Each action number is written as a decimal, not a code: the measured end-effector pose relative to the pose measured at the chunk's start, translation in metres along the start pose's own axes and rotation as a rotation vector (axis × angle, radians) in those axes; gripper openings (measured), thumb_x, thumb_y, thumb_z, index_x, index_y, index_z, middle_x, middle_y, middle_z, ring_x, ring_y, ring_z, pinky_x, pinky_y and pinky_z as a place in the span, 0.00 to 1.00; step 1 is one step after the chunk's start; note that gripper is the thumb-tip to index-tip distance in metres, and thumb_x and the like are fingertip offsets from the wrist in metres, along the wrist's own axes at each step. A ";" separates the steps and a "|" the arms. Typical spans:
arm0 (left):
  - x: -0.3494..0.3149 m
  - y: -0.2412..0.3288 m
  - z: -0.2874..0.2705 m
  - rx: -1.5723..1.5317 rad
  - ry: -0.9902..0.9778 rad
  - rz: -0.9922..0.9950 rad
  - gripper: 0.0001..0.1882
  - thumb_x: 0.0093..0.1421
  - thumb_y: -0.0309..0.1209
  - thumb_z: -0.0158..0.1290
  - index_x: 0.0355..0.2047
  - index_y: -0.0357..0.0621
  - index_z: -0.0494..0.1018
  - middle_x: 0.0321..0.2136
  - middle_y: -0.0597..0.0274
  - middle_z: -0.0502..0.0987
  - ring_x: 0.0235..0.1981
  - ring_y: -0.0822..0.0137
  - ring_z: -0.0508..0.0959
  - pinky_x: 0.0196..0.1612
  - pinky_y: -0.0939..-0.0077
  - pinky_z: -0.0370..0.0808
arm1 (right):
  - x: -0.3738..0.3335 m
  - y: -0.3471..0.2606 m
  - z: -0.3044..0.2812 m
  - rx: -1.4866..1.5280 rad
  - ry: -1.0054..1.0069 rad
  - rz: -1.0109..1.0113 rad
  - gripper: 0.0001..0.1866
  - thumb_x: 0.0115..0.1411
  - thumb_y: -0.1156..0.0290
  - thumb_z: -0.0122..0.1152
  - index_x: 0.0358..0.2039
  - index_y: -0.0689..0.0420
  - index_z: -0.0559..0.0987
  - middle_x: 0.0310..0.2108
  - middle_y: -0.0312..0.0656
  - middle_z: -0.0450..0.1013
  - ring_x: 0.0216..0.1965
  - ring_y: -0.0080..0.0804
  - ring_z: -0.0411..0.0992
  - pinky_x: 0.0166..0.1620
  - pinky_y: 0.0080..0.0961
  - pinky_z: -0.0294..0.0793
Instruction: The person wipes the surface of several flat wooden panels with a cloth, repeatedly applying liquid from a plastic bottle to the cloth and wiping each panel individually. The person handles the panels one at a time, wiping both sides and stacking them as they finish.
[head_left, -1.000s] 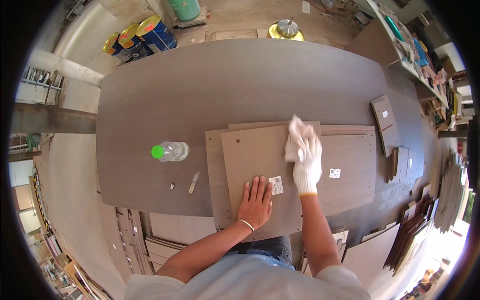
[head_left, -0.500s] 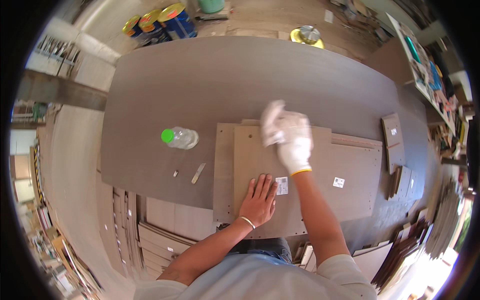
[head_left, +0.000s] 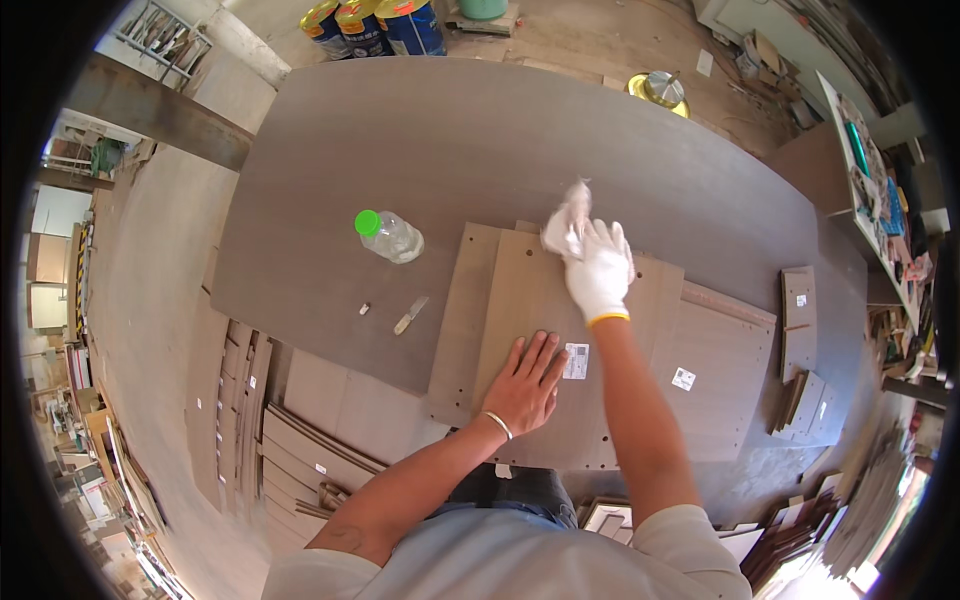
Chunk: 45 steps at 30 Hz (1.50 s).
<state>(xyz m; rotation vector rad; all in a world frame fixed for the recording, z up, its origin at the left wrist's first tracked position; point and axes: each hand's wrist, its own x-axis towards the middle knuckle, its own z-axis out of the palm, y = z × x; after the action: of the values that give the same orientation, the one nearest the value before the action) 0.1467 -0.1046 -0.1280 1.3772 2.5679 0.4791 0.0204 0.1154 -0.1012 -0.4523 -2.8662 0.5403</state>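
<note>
Bare and wearing a bangle, my left hand [head_left: 525,388] lies flat with fingers stretched on a brown drilled panel [head_left: 530,300], beside its white label [head_left: 576,361]. My right hand [head_left: 600,278], in a white knit glove, is closed on a whitish cloth [head_left: 568,225] at the far edge of that panel. The cloth is bunched up, with a loose end sticking out past the edge. Under the top panel lie other brown panels; one labelled panel [head_left: 722,370] shows to the right.
A clear bottle with a green cap [head_left: 390,238], a cutter knife [head_left: 411,315] and a small whitish bit [head_left: 365,308] lie left on the large brown tabletop [head_left: 480,120]. Small boards [head_left: 797,320] sit at the right. Blue tins [head_left: 410,28] stand beyond the far edge.
My gloved right hand has shifted with the cloth relative to the panel, the cloth now pointing farther away. My left hand stays on the panel. The whole view has turned slightly.
</note>
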 end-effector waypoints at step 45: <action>0.085 -0.089 -0.061 -0.075 -0.387 0.104 0.32 0.73 0.43 0.54 0.76 0.65 0.63 0.82 0.60 0.46 0.83 0.49 0.36 0.82 0.43 0.36 | -0.233 -0.104 -0.015 0.169 -0.510 -0.796 0.31 0.54 0.57 0.68 0.60 0.50 0.78 0.62 0.38 0.71 0.71 0.39 0.62 0.76 0.40 0.57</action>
<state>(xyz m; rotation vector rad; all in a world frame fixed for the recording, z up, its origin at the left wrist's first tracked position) 0.0120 -0.0913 -0.1053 1.4219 2.1584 0.2858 0.2154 -0.0486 -0.0781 0.9451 -3.0429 0.7938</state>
